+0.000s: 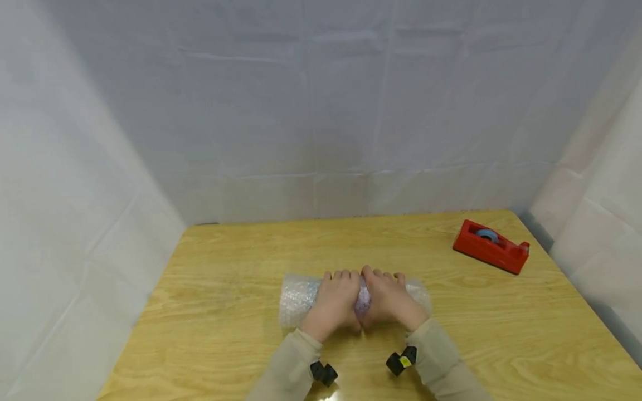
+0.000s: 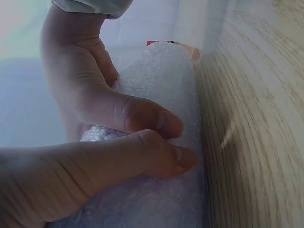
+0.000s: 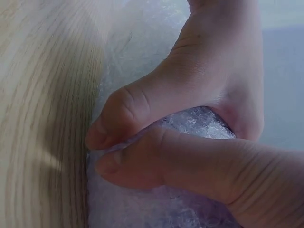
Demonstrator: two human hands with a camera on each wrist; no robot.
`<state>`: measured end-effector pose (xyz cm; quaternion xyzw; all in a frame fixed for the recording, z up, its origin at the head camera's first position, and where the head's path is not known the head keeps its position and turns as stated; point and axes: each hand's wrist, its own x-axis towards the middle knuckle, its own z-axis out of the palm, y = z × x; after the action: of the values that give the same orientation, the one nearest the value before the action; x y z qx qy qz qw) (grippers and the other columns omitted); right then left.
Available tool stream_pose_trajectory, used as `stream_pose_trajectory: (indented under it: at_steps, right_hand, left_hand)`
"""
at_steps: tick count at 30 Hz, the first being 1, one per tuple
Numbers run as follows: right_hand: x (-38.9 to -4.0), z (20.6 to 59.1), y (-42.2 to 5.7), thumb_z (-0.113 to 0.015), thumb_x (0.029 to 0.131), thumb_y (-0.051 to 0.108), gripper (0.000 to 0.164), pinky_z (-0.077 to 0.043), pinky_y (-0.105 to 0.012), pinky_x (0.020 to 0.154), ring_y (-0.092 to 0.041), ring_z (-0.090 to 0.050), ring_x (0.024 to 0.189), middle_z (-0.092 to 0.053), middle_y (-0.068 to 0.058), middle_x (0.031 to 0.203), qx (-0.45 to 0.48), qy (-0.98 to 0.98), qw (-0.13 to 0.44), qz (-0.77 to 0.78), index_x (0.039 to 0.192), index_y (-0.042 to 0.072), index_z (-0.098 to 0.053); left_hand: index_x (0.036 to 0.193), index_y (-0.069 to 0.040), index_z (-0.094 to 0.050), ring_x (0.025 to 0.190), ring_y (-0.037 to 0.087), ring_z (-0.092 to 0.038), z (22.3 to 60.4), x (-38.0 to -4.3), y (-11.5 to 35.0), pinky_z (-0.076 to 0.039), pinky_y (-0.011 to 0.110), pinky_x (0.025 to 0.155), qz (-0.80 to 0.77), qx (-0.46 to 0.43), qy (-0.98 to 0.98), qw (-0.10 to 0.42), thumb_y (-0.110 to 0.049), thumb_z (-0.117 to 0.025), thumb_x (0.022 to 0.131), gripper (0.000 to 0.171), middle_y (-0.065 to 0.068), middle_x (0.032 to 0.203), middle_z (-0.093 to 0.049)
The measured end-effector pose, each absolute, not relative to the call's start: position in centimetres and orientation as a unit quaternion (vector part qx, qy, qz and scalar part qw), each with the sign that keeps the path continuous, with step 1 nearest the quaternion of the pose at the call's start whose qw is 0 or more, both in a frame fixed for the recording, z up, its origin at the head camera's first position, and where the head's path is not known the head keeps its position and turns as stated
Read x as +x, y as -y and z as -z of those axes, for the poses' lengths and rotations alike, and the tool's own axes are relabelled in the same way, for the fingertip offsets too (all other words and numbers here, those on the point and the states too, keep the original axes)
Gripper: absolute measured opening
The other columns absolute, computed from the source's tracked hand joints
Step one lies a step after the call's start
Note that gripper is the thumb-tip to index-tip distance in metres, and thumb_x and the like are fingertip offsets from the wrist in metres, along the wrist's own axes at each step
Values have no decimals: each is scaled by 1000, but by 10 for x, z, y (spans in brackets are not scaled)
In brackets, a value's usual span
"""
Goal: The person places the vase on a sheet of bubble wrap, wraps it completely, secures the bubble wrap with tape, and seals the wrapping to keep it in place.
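A roll of bubble wrap (image 1: 296, 301) lies crosswise on the wooden table, with something purple showing through its middle. Both hands grip it side by side near the centre. My left hand (image 1: 337, 301) curls over the top, fingers on the far side and thumb on the near face. Close beside it, my right hand (image 1: 388, 298) holds the roll the same way. In the left wrist view the two thumbs lie almost together on the bubble wrap (image 2: 156, 71), low by the tabletop. The right wrist view shows the thumbs there too, over the wrap (image 3: 137, 209). Fingertips behind the roll are mostly hidden.
A red tape dispenser (image 1: 489, 248) with a blue-cored tape roll stands at the table's back right. White sheeting (image 1: 321, 111) hangs behind the table (image 1: 210, 334) and along both sides. Each wrist wears a small black camera.
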<state>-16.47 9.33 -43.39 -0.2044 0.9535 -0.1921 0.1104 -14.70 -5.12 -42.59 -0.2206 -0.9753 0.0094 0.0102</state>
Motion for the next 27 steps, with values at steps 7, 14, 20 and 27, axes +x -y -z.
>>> stream_pose_trajectory:
  at_steps: [7, 14, 20, 27]
  right_hand:
    - [-160, 432, -93, -97, 49, 28, 91, -26, -69, 100, -36, -56, 112, -61, -10, 116, -210, -948, 116, 207, 126, 12, -49]
    - [-154, 431, -93, -97, 47, 30, 89, -26, -66, 100, -29, -57, 106, -61, -6, 108, -222, -943, 135, 207, 121, 13, -50]
    - [-156, 430, -93, -98, 46, 29, 92, -24, -66, 103, -30, -56, 107, -61, -6, 110, -226, -940, 138, 217, 123, 12, -51]
    - [-148, 434, -90, -97, 47, 39, 100, -22, -69, 105, -39, -51, 119, -59, -14, 127, -216, -959, 66, 173, 131, 8, -53]
  left_hand:
    - [111, -7, -57, 94, 24, -60, 424, -142, 53, -46, 43, 83, 3, -216, 976, -8, -56, -95, 44, 92, 7, 101, -63]
    - [115, -6, -56, 99, 25, -60, 424, -135, 55, -46, 44, 89, 17, -209, 977, -35, -55, -95, 43, 96, 9, 107, -64]
    - [116, -7, -57, 100, 26, -61, 422, -138, 56, -46, 46, 89, 35, -207, 976, -52, -54, -96, 43, 95, 8, 106, -64]
    - [114, -9, -56, 97, 24, -61, 419, -145, 57, -46, 42, 86, 48, -197, 976, -77, -51, -97, 42, 93, 4, 100, -63]
